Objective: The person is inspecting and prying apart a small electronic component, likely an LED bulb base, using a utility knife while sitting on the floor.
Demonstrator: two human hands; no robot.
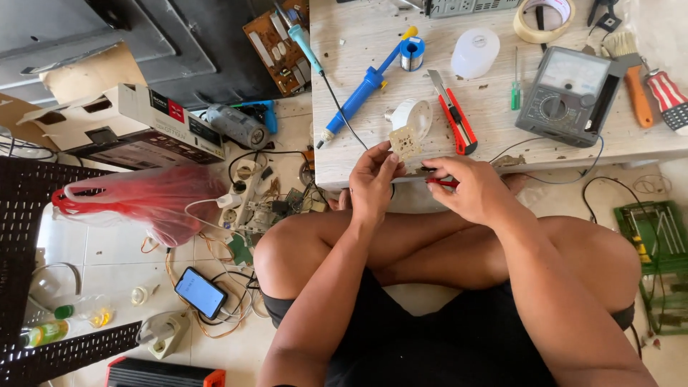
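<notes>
left hand (373, 179) pinches a small pale circuit board (405, 142) at the tabletop (487, 115) edge | right hand (469, 188) closed around a thin red-handled tool (443, 183) just beside the board | behind: white bulb housing (412, 115), red utility knife (454, 115), blue desoldering pump (358, 97) | farther right: grey multimeter (570, 97)

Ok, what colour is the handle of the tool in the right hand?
Red: the slim tool in the right hand shows a red handle, seen in the head view.
</notes>
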